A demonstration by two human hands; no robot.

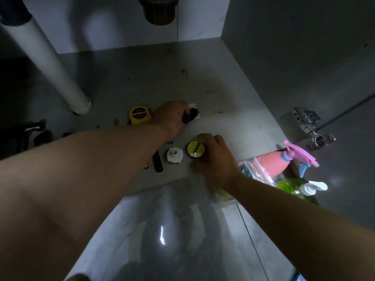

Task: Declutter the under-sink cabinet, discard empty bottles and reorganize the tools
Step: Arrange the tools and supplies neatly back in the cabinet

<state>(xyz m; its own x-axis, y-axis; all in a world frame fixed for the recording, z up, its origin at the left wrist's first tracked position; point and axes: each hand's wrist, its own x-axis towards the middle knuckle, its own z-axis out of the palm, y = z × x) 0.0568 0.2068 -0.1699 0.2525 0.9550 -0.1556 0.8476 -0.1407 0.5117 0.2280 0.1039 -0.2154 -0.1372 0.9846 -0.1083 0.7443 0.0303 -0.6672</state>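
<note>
Right hand (pixel 215 157) nearest, fingers wrapped on yellow tape roll (pixel 195 149) at cabinet floor (pixel 233 122) front edge. White plastic nut (pixel 175 155) just left of that grip. Left hand (pixel 172 116) further in, clenched on black part (pixel 190 115); tape measure (pixel 140 115) just left of it.

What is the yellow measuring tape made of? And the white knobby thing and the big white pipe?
The measuring tape looks like hard yellow plastic with a smooth, slightly shiny case and a printed label. The white knobby part seems to be matte moulded plastic. The pipe is probably plastic too, smooth and plain white, though the dim light leaves that uncertain.
</note>
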